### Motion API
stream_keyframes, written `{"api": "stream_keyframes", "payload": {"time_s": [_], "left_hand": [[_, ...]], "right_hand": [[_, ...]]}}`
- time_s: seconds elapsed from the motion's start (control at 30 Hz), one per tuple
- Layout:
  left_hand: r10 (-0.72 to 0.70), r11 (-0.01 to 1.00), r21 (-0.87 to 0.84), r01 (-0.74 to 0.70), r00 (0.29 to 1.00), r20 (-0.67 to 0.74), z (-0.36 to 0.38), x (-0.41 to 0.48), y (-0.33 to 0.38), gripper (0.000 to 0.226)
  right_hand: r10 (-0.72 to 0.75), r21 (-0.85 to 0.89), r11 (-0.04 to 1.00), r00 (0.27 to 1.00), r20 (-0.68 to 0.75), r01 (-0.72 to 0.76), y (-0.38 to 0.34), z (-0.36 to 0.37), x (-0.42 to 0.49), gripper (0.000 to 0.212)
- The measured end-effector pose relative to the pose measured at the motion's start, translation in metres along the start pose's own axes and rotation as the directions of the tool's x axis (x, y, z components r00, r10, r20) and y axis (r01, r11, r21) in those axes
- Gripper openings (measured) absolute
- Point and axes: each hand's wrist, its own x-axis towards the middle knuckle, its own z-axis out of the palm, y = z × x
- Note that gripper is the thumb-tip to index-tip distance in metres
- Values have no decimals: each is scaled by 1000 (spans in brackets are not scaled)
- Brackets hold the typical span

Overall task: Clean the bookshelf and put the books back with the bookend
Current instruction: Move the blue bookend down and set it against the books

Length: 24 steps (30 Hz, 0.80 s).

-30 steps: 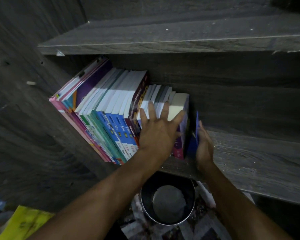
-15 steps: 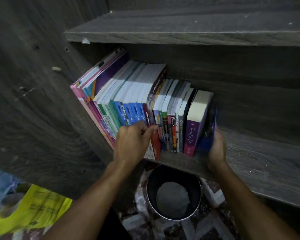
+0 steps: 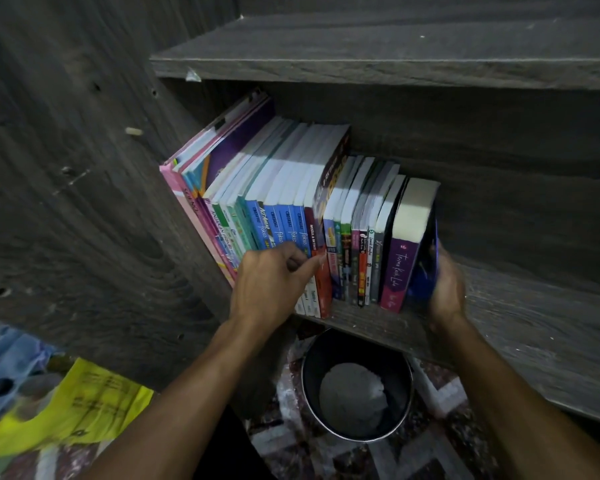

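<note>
Down low, the left hand [image 3: 271,285] has its fingers curled against the lower spines of the books [image 3: 291,188]; whether it pinches one I cannot tell. The right hand [image 3: 445,292], blurred, grips the blue bookend [image 3: 426,271], which stands against the purple book [image 3: 400,268] ending the row on the shelf [image 3: 534,323]. A black bin [image 3: 312,386] sits below.

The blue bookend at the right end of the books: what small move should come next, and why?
Probably the right hand should push the blue bookend snug against the purple book: the row stands on the shelf, and the left hand rests against its spines.
</note>
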Motion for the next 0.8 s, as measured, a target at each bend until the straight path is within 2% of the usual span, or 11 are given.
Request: {"api": "stream_keyframes", "payload": {"time_s": [0.07, 0.2, 0.27, 0.33, 0.4, 0.43, 0.5, 0.57, 0.73, 0.8], "left_hand": [[-3, 1000, 8, 3, 1000, -8, 1, 1, 0, 35], [22, 999, 42, -16, 987, -156, 8, -6, 13, 29], [150, 988, 0, -152, 974, -169, 17, -11, 29, 25], [365, 928, -4, -373, 911, -191, 28, -11, 51, 21], [512, 859, 112, -500, 840, -180, 39, 2, 69, 29], [523, 845, 196, -497, 844, -116, 44, 11, 74, 43], [443, 812, 396, -430, 894, 63, 53, 29, 76, 72], [354, 745, 548, -381, 922, 160, 62, 40, 73, 85], [410, 726, 599, -337, 912, 16, 77, 58, 67, 67], [447, 708, 622, -335, 894, -27, 79, 63, 65, 62]], "right_hand": [[-20, -12, 1000, 1000, -5, 20, -4, 1, -5, 80], [-93, -1, 996, 996, -5, 93, -5, 7, -16, 59], [-82, 0, 997, 996, -34, 82, -2, 9, -15, 57], [-58, 9, 998, 996, -70, 59, -1, 10, -11, 52], [-28, 34, 999, 995, -96, 31, -2, 9, -9, 56], [-19, 49, 999, 995, -95, 24, -1, 7, -6, 57], [11, 85, 996, 998, -61, -6, -4, 6, -5, 62], [30, 101, 994, 999, -23, -28, -6, 5, -2, 71], [-29, 81, 996, 999, -25, 31, -6, 10, -9, 63], [-32, 129, 991, 999, -32, 36, -5, 20, -16, 56]]}}
